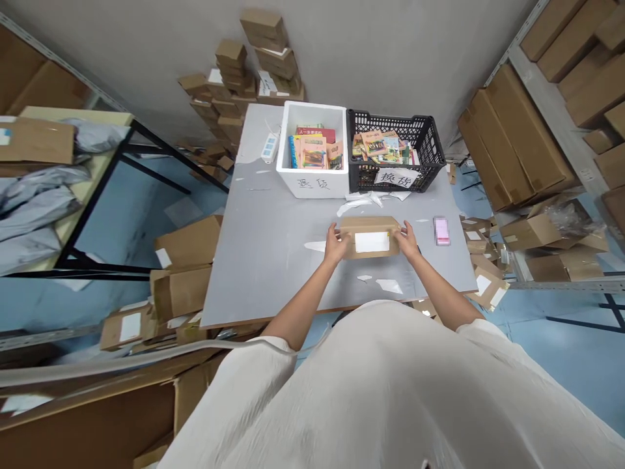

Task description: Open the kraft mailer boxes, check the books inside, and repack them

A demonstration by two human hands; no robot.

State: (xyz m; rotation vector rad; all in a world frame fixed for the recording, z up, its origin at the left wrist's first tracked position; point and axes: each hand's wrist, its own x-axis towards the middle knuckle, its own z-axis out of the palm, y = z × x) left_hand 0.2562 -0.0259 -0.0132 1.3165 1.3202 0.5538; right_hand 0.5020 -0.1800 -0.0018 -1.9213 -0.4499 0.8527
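A small brown cardboard box [370, 225] with a white label on its near side is held over the grey table [273, 260]. My left hand [336, 243] grips its left end, thumb on the near face. At the right end my right hand [407, 240] holds the box between thumb and fingers. Whether the box's bottom touches the table I cannot tell. Torn white paper scraps [361, 203] lie just beyond it, and a few more are on the near side.
At the table's back stand a white foam bin [312, 185] and a black plastic crate [430, 156], both holding books. A phone [441, 231] lies at right, a power strip [270, 148] at back left. Cardboard boxes [185, 290] crowd the floor; shelves flank both sides.
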